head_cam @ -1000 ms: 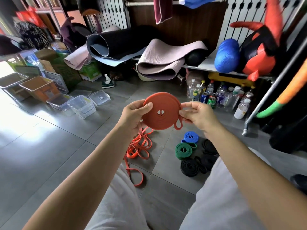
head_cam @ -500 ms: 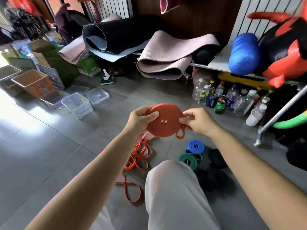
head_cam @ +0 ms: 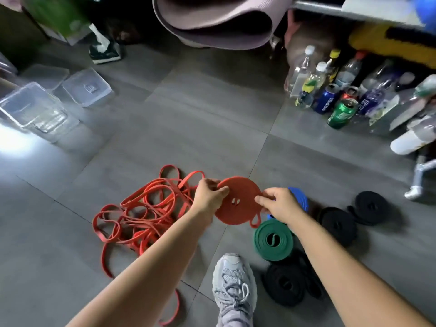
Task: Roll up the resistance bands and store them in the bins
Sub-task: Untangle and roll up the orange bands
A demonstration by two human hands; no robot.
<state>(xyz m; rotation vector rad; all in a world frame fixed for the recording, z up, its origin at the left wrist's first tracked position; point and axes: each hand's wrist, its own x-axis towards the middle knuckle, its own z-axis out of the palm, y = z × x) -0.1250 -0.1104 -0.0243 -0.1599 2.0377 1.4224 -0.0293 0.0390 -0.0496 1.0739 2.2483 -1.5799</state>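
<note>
The rolled orange band (head_cam: 238, 205) is held above the floor, its disc facing up. The left hand (head_cam: 208, 199) and right hand (head_cam: 279, 205) each pinch an opposite rim. The 2 clear bins (head_cam: 35, 107) sit well apart, far left, so the left hand is nearer.

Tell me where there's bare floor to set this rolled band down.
Bare grey floor lies ahead, between the clear bins at left and the bottles and cans at right. Crowded: the loose orange bands beside the left hand, and the green roll, blue roll and black rolls by the right hand.
</note>
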